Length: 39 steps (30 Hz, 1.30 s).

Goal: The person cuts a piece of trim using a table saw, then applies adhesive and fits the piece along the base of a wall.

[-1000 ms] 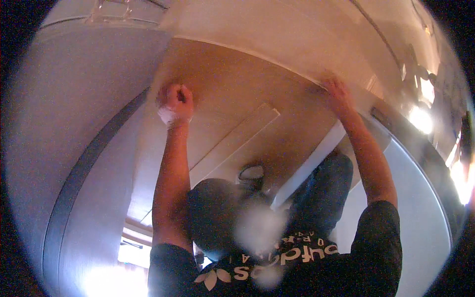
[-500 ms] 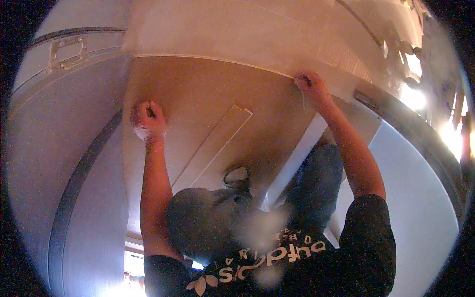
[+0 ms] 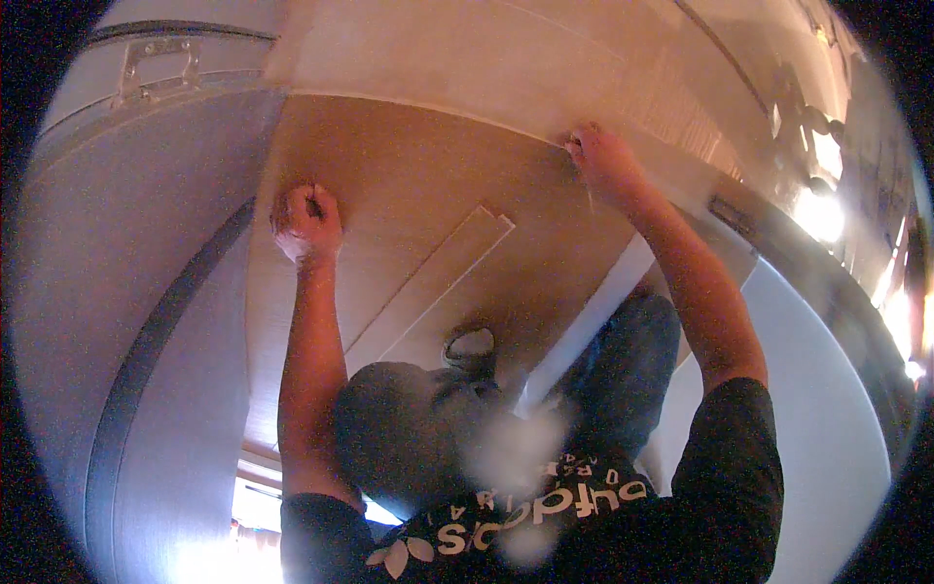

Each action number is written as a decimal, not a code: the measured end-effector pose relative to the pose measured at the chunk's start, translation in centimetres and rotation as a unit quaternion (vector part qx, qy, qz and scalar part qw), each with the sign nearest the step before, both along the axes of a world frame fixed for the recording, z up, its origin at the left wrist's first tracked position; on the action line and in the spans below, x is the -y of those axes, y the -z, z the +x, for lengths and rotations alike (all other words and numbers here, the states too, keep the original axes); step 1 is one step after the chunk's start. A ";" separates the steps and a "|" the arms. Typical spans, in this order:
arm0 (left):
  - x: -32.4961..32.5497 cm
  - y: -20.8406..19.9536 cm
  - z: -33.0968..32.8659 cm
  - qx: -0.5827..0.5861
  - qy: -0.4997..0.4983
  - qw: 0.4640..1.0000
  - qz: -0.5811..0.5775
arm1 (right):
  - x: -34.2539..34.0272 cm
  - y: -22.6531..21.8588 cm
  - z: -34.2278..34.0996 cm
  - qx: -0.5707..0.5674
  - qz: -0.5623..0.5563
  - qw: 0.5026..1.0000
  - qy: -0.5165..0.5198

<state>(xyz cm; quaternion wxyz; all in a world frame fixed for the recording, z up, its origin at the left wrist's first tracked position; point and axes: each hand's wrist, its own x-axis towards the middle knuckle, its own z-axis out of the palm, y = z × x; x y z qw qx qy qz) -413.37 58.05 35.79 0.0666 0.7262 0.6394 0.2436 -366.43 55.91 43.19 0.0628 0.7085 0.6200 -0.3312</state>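
My left hand (image 3: 307, 222) is closed in a fist just above the brown wood-look panel (image 3: 409, 170), near its left side. Whatever is in it, if anything, is hidden. My right hand (image 3: 603, 164) is farther to the right, its fingers pinched together at the panel's far edge. A thin pale line (image 3: 428, 113) runs along that edge from the left corner to my right fingertips; whether it is a strip, a cord or a seam I cannot tell. A fine thread-like piece (image 3: 591, 200) hangs below my right fingers. Between my arms lies a narrow flat plank (image 3: 438, 277).
A tall grey wall panel (image 3: 126, 224) with a dark band (image 3: 161, 321) stands on the left, a metal bracket (image 3: 161, 68) above it. Bright lamps (image 3: 820, 214) glare at the right. My bent knee in jeans (image 3: 623, 370) and a pale beam (image 3: 589, 321) are below my right arm.
My right hand has slid a little to the left along the panel's edge. My left hand keeps its place and stays closed. The whole view has shifted slightly.
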 end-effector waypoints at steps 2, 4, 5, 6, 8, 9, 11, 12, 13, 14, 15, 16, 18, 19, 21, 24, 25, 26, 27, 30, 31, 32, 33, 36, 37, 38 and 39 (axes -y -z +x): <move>0.0 0.2 0.0 -0.010 0.000 1.000 0.003 | 0.6 0.6 0.5 0.050 -0.032 0.998 0.001; -0.1 0.3 0.0 -0.017 0.000 1.000 0.006 | 2.8 1.9 3.6 0.136 -0.029 0.978 -0.154; 0.0 0.4 -0.5 -0.013 -0.004 1.000 0.017 | 3.7 1.8 4.4 0.152 -0.004 0.974 -0.169; 0.3 0.5 -1.0 -0.010 -0.008 1.000 0.027 | 5.1 0.7 5.1 0.145 -0.007 0.983 -0.114; 0.8 0.7 -1.4 -0.014 -0.023 1.000 0.013 | 7.7 -2.0 8.5 0.156 -0.073 0.983 -0.058; 0.5 0.9 -0.4 -0.001 -0.027 1.000 -0.003 | 13.1 -1.7 14.1 0.247 -0.042 0.968 -0.011; -0.2 0.7 0.1 0.004 -0.008 0.999 0.033 | 15.3 -0.7 14.8 0.313 -0.002 0.949 0.025; 0.3 0.4 -1.1 -0.002 0.014 0.998 0.063 | 11.7 -2.1 10.6 0.225 -0.043 0.972 0.046; 0.6 0.4 -1.8 -0.017 0.006 0.998 0.061 | 8.8 -3.6 6.3 0.149 -0.087 0.983 0.067; 0.8 0.4 -1.7 -0.023 -0.005 0.999 0.031 | 6.7 -3.3 3.2 0.074 -0.022 0.995 0.060; 0.9 0.2 -1.5 -0.028 -0.015 0.999 0.001 | 4.0 -2.0 0.6 0.000 0.044 0.998 0.055; 0.7 0.2 -1.0 -0.026 -0.015 1.000 0.003 | 1.5 0.4 -1.7 -0.029 0.064 0.997 0.034; 0.5 0.0 -1.3 0.014 -0.006 1.000 0.000 | -3.4 1.9 -9.2 -0.078 0.064 0.995 0.013; 0.6 0.0 -1.4 0.003 -0.007 1.000 0.007 | -5.7 0.3 -13.0 -0.091 0.040 0.995 0.016; 0.8 0.3 -2.0 -0.003 -0.010 1.000 0.007 | -7.8 -0.3 -15.8 -0.082 0.018 0.996 0.007; 0.6 0.3 -1.7 0.008 -0.004 1.000 0.000 | -8.4 0.9 -16.1 -0.055 0.009 0.998 -0.013; 0.3 0.5 -1.4 0.021 0.008 1.000 -0.005 | -8.1 1.7 -15.4 -0.041 0.024 0.999 -0.024; 0.3 0.5 -1.2 0.033 0.016 0.999 -0.005 | -7.9 2.8 -14.9 -0.029 0.024 0.999 -0.016; 0.3 0.8 -1.2 0.053 0.037 0.998 0.011 | -7.5 4.7 -13.9 0.005 0.065 0.987 -0.149; 1.7 5.9 -4.1 0.114 0.006 0.993 -0.003 | -6.0 9.5 -13.8 -0.117 0.169 0.970 -0.133; 2.6 7.1 -5.7 0.112 -0.020 0.993 -0.018 | -5.7 9.5 -15.0 -0.173 0.192 0.962 -0.084; 3.4 5.6 -7.1 0.062 -0.031 0.997 -0.021 | -5.8 5.9 -17.6 -0.087 0.077 0.989 -0.096; 2.7 4.1 -5.3 0.040 -0.020 0.999 -0.020 | -4.6 4.5 -15.0 -0.017 0.021 0.996 -0.079; 1.1 2.7 -2.1 0.034 0.011 0.999 0.004 | 5.1 5.3 -2.2 0.082 0.132 0.980 -0.125; 0.7 3.0 -1.3 0.050 0.013 0.999 0.005 | 10.2 5.6 3.7 0.134 0.182 0.960 -0.163; 1.0 2.0 -3.1 0.029 0.005 1.000 0.007 | 10.8 2.9 3.3 0.119 0.053 0.991 -0.015; 1.3 0.6 -3.1 0.006 0.002 1.000 0.005 | 12.1 -1.2 4.2 0.150 -0.077 0.977 0.132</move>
